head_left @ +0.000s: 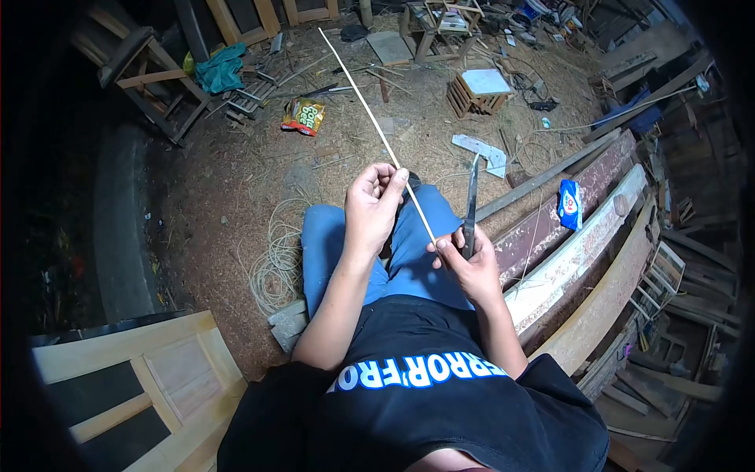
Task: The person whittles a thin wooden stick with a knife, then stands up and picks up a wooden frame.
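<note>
A long thin pale strip (360, 96) runs from the upper middle of the head view down to my lap. My left hand (373, 206) pinches it between thumb and fingers partway along. Lower and to the right, my right hand (470, 263) grips its near end by thumb and fingertips. That same hand also holds a dark narrow blade (472, 193), which points up and away between the fingers. Both hands are above my blue-trousered legs (324, 236).
Coiled strips (275, 263) lie left of my legs, beside a grey block (288, 324). Long boards (582, 253) with a blue packet (570, 204) stand on the right. A panelled wooden frame (185, 377) is lower left. Ahead are a snack bag (303, 116) and a slatted crate (477, 93).
</note>
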{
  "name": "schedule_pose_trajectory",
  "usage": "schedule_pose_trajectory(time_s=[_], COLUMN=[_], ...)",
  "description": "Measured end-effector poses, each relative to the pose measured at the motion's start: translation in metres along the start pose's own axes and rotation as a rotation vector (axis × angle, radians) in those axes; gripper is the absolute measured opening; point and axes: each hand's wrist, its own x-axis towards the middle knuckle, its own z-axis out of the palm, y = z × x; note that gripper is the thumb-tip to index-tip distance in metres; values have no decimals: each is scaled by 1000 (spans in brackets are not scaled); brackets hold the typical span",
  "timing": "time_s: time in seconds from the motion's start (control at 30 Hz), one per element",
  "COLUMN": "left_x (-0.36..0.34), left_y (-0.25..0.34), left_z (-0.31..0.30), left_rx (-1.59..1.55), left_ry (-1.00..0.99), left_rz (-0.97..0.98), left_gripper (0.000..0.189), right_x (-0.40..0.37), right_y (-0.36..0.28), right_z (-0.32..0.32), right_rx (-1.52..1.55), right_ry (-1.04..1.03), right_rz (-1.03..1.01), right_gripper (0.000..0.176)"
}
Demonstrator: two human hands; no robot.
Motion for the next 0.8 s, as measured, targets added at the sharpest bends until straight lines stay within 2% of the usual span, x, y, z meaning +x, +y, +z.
schedule_pose_trajectory(time_s=[0.53, 0.73, 0.8], left_x=[-15, -19, -23], left_y=[13, 20, 23], left_z=[-32, -39, -41], left_rx=[5, -10, 7], left_ry=[55, 54, 69], left_rz=[53, 102, 120], left_gripper=[17, 16, 16], right_x=[2, 1, 3], right_y=[7, -2, 6], right_z=[33, 42, 40], right_rx=[16, -86, -42], right_ry=[-97, -130, -133], right_rz=[40, 77, 22], right_gripper=[28, 27, 28])
